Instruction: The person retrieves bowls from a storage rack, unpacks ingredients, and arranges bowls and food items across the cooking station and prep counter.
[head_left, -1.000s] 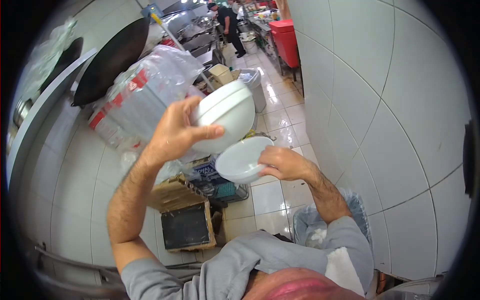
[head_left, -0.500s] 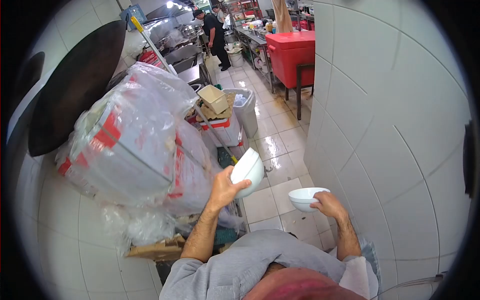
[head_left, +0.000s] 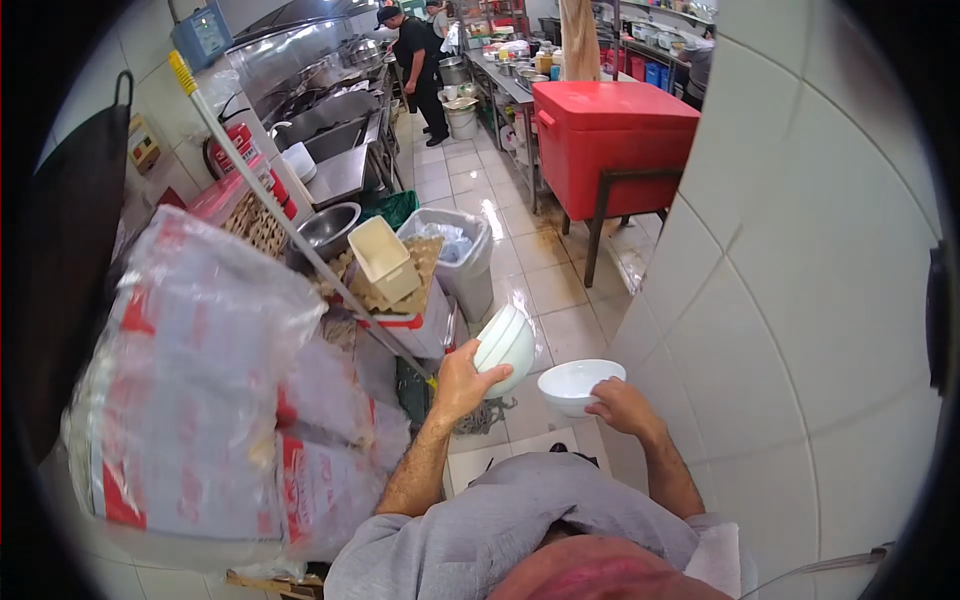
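My left hand [head_left: 466, 382] grips a small stack of white bowls [head_left: 507, 352], tilted on its side with the thumb across the outside. How many bowls are nested there I cannot tell exactly. In my right hand [head_left: 620, 405] is a single white bowl [head_left: 580, 384], held by its rim with the mouth facing up. Its inside looks bare. The stack and the single bowl are apart, both in front of my chest above the tiled floor.
Plastic-wrapped boxes [head_left: 200, 400] and a mop handle [head_left: 290, 225] stand on the left. Ahead are a grey bin [head_left: 470, 270], a cream container [head_left: 383, 258] and a red cooler [head_left: 610, 140] on a stand. A white tiled wall [head_left: 800, 300] runs along the right. Farther off stands a person [head_left: 418, 70] in dark clothes.
I have moved forward along the passage, and the bin and red cooler look nearer. The single bowl has come closer to the stack. Both hands keep their hold.
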